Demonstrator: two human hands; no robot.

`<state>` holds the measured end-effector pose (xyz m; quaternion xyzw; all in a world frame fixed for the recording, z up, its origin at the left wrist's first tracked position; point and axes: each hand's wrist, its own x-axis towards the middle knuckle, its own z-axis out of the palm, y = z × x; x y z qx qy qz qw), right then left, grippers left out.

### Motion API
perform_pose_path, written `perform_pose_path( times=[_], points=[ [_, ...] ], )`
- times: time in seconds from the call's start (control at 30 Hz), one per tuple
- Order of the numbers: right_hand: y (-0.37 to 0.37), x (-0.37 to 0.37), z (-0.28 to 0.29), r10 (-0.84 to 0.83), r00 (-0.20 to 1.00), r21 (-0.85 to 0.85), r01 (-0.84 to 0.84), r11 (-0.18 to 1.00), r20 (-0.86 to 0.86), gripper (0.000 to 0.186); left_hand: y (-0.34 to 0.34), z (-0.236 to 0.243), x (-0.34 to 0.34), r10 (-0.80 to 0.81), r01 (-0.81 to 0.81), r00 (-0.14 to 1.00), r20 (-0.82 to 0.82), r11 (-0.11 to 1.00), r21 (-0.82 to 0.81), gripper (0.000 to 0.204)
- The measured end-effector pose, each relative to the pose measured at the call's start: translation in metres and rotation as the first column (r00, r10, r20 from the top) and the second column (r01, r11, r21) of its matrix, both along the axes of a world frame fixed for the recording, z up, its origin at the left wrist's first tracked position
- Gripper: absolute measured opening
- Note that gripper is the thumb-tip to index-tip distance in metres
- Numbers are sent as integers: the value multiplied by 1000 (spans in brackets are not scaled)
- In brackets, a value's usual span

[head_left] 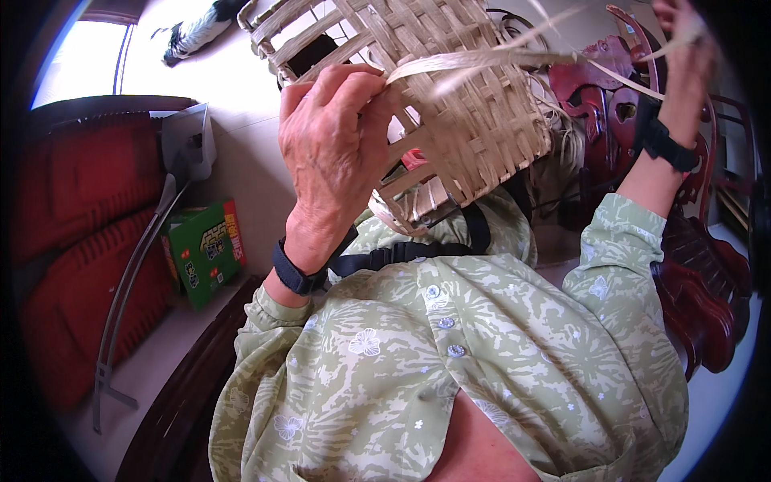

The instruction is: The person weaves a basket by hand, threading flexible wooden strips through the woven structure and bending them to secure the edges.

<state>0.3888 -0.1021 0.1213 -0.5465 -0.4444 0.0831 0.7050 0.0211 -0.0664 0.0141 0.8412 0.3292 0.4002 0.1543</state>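
A woven panel (490, 120) of flat beige strips on a frame rests tilted over my lap. Its right part is closely woven, while gaps show between the strips on its left. My left hand (337, 132) is at the panel's left side, its thumb and fingers pinched on a pale flat strip (474, 60). From there the strip runs rightward above the weave. At the upper right my right hand (683, 48) is raised, blurred by motion, with pale strip ends beside it; its grip is not clear.
Dark red carved wooden furniture (598, 104) stands at the right, near loose pale strips (554, 132). On the left are red cushions (88, 273), a green box (205, 249) and a curved grey metal stand (132, 297). A black-and-white animal (193, 36) lies on the floor, far left.
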Motion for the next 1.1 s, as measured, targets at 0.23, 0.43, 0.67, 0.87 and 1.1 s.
perform_pose_path(
  times=[0.23, 0.43, 0.67, 0.87, 1.1],
  points=[
    [-56, -40, -65, 303, 953, -922, -107, 371, 11, 27, -4, 4, -2, 15, -12, 999, 48, 997, -79, 9],
    [-75, -109, -35, 463, 793, -785, -554, 279, -395, 20, 5, 8, -11, -39, 58, 996, 80, 965, -257, 12],
    [-47, -191, -60, 550, 834, -645, -446, 621, -46, 20, 22, 21, -12, -208, 222, 975, 78, 920, -323, 15],
    [-20, -206, -77, 492, 871, -641, -383, 666, -9, 19, 20, 19, -14, -126, 168, 985, 121, 879, -446, 16],
    [-3, -198, -64, 528, 814, -735, -508, 449, -240, 19, 23, 20, -15, -121, 138, 990, 68, 895, -424, 18]
  ],
)
